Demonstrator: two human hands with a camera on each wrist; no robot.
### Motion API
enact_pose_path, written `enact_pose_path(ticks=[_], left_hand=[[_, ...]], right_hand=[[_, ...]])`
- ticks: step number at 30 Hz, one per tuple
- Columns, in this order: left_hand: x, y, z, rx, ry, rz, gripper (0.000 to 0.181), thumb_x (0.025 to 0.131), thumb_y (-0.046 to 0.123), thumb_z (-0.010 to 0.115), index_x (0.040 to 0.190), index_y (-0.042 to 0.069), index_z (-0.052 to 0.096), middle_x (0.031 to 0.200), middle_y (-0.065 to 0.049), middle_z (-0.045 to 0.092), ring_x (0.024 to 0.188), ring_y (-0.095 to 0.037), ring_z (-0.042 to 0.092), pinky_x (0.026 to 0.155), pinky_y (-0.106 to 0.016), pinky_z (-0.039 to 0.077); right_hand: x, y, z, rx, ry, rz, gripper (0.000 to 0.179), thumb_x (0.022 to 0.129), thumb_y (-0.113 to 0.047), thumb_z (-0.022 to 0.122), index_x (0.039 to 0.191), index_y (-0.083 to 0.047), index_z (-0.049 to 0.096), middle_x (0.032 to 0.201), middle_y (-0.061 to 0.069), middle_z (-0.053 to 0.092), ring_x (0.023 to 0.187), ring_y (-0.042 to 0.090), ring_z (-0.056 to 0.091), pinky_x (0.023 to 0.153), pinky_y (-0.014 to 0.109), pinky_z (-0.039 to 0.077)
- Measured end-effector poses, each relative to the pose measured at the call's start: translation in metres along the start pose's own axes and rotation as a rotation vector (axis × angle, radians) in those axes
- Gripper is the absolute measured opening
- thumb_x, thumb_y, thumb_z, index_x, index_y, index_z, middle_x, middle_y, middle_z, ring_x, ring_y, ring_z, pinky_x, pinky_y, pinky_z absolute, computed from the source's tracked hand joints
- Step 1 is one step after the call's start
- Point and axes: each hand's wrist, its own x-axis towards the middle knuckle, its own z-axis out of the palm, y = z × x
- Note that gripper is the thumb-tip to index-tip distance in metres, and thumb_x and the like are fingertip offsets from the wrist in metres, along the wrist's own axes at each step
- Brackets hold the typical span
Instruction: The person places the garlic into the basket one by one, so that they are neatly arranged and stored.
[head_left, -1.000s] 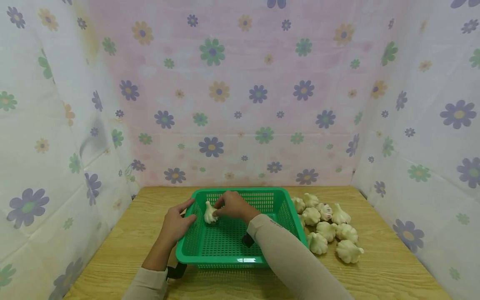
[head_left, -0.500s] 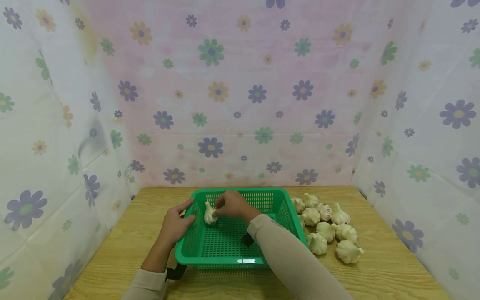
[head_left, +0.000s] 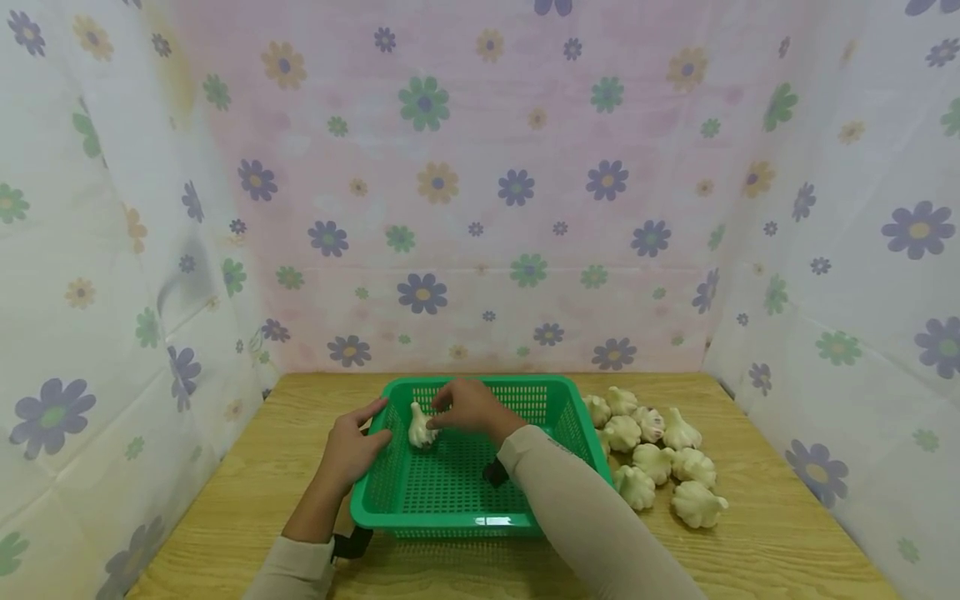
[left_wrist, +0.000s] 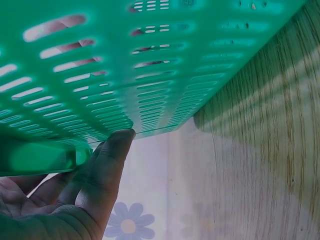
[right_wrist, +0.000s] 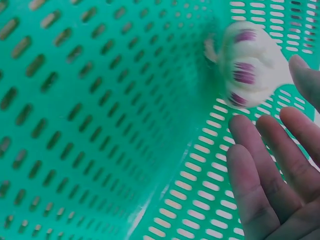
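Note:
A green plastic basket [head_left: 450, 521] stands on the table. My left hand [head_left: 352, 446] holds its left rim, thumb over the top; the left wrist view shows the fingers [left_wrist: 102, 185] against the outer wall below the rim. Inside, near the left wall, one garlic bulb [head_left: 420, 429] sits with its stem up; the right wrist view shows purple streaks on the bulb [right_wrist: 247, 70]. My right hand [head_left: 472, 408] is in the basket just right of it. In the right wrist view that hand [right_wrist: 285, 165] has straight, spread fingers, apart from the bulb, with the thumb close beside it.
Several garlic bulbs [head_left: 652, 458] lie in a group on the wooden table [head_left: 780, 533] by the basket's right side. Flowered cloth [head_left: 480, 208] hangs at the back and on both sides. A black wrist camera [head_left: 495, 473] hangs below my right wrist.
My right hand's fingers have loosened from the garlic bulb and drawn slightly right. The bulb stays in place. My left hand and the basket look unchanged.

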Motion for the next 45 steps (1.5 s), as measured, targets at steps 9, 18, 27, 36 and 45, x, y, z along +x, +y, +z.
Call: enact_pose_path(ticks=[9,18,27,36,45], left_hand=[[-0.001,0.001,-0.001,0.004,-0.007,-0.005,0.063,0.096,0.008,0.061,0.157,0.012,0.048,0.167,-0.011,0.035,0.138,-0.047,0.051,0.077,-0.037,0.059],[0.000,0.000,0.000,-0.006,0.002,-0.005,0.063,0.095,0.006,0.061,0.156,0.012,0.048,0.167,-0.011,0.035,0.138,-0.047,0.051,0.078,-0.038,0.060],[-0.001,0.001,0.001,0.004,0.011,-0.007,0.064,0.094,0.005,0.061,0.156,0.012,0.048,0.166,-0.009,0.037,0.139,-0.049,0.050,0.073,-0.035,0.057],[0.000,0.001,0.001,-0.002,0.007,-0.001,0.063,0.095,0.006,0.061,0.156,0.012,0.048,0.167,-0.010,0.036,0.141,-0.050,0.047,0.074,-0.034,0.056],[0.000,0.002,0.001,-0.015,0.002,-0.003,0.064,0.095,0.005,0.060,0.157,0.011,0.047,0.167,-0.009,0.036,0.141,-0.050,0.047,0.074,-0.036,0.057]], right_hand=[[0.000,-0.004,-0.011,0.033,-0.007,-0.013,0.042,0.087,-0.041,0.082,0.121,-0.017,0.078,0.120,-0.002,0.076,0.112,0.018,0.070,0.093,0.040,0.057],[-0.007,-0.008,-0.026,0.052,0.005,-0.069,0.043,0.088,-0.041,0.082,0.122,-0.014,0.078,0.118,-0.003,0.076,0.111,0.017,0.070,0.094,0.041,0.056],[-0.027,-0.005,-0.047,0.117,0.024,-0.135,0.049,0.088,-0.041,0.082,0.126,-0.011,0.074,0.125,0.007,0.074,0.117,0.026,0.068,0.094,0.041,0.056],[-0.049,0.001,-0.075,0.143,0.049,-0.143,0.045,0.088,-0.042,0.081,0.128,-0.022,0.073,0.126,0.005,0.073,0.112,0.018,0.070,0.092,0.035,0.057],[-0.071,0.007,-0.096,0.173,0.062,-0.160,0.045,0.089,-0.039,0.081,0.130,-0.025,0.071,0.127,-0.002,0.072,0.107,0.021,0.074,0.090,0.035,0.058]])
